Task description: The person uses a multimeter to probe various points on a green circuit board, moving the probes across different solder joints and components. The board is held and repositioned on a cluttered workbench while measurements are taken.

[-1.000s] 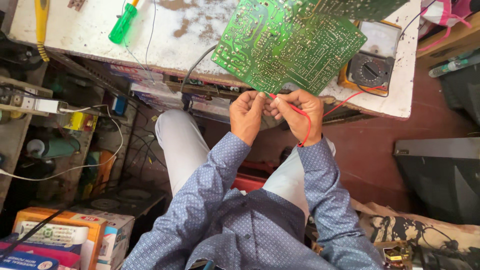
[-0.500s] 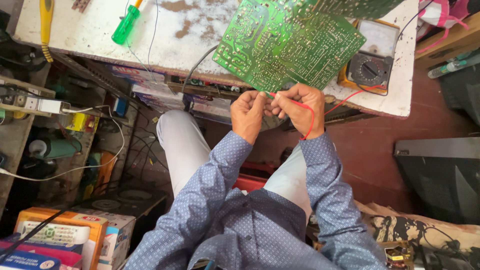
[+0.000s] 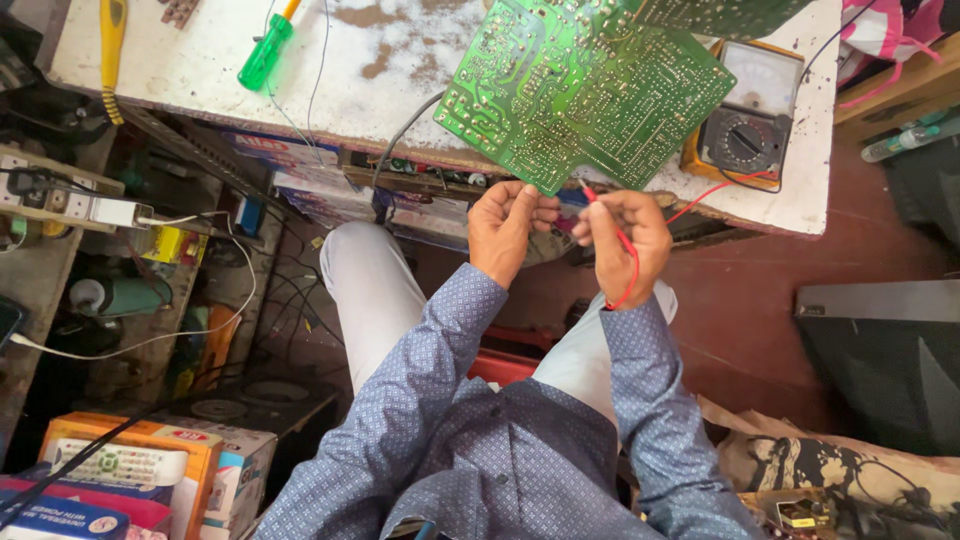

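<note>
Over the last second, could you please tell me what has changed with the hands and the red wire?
Very little. The right hand kept its grip on the red wire, whose loop shifted slightly at the wrist. The left hand stayed at the green circuit board. Meter and screwdriver did not move.

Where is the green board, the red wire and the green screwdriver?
green board [image 3: 590, 90], head view, middle of its underside.
red wire [image 3: 628, 262], head view, the part crossing the right hand.
green screwdriver [image 3: 262, 55], head view, its handle.
</note>
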